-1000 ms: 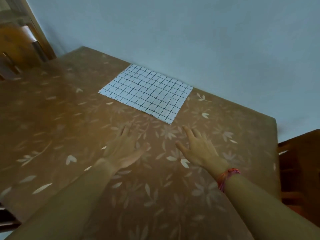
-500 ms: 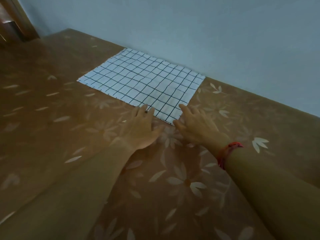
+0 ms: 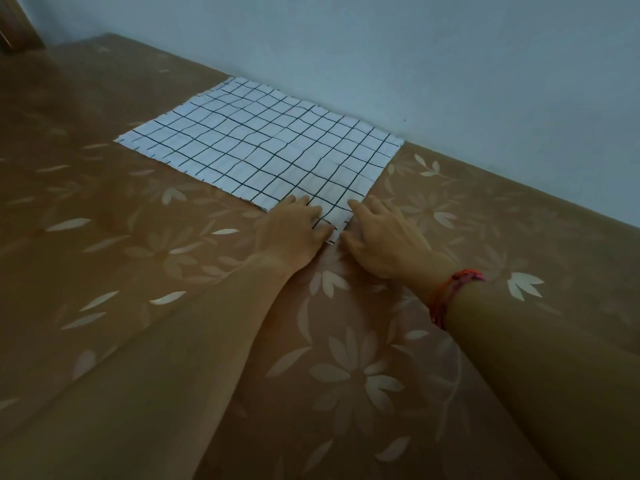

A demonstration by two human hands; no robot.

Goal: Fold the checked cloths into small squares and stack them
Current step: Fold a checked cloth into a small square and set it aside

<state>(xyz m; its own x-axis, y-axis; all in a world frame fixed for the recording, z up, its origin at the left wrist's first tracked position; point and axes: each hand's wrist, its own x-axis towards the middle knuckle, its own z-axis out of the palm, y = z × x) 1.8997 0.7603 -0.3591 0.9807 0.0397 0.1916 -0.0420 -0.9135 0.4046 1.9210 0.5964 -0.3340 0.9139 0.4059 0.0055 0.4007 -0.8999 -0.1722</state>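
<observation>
A white cloth with a black grid (image 3: 263, 147) lies spread flat on the table, its far edge against the wall. My left hand (image 3: 294, 230) lies palm down with straight fingers on the cloth's near corner. My right hand (image 3: 381, 237), with a red thread band on its wrist, rests beside that same corner, fingertips touching the cloth's right edge. Neither hand grips the cloth. Only one cloth is in view.
The table is covered with a brown cloth printed with pale flowers (image 3: 356, 379). A pale blue wall (image 3: 415, 64) runs along the far edge. A wooden piece (image 3: 14, 26) shows at the top left corner.
Both hands reached forward across the table and now touch the near corner of the checked cloth. The view moved closer to the cloth.
</observation>
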